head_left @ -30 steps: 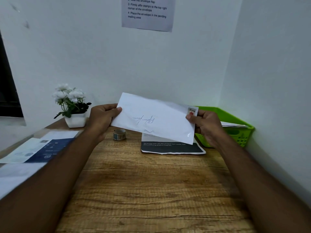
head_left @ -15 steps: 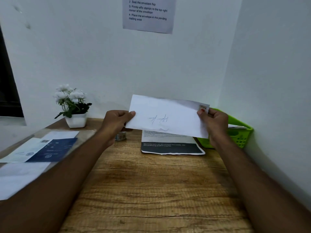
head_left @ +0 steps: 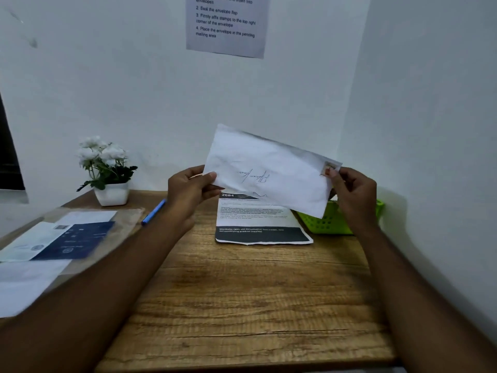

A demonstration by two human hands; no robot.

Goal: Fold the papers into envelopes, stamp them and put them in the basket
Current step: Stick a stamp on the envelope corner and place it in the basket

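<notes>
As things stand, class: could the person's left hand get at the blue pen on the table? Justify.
Probably yes: the blue pen lies uncovered on the table beside the wrist of the left hand. But that hand pinches the envelope and must release it first.

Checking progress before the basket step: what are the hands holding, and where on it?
The white envelope: left hand pinches its left end, right hand pinches its stamped right corner.

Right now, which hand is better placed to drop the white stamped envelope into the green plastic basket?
Right: the right hand pinches the envelope at its stamped corner, by the basket; the left hand holds the far end.
</notes>
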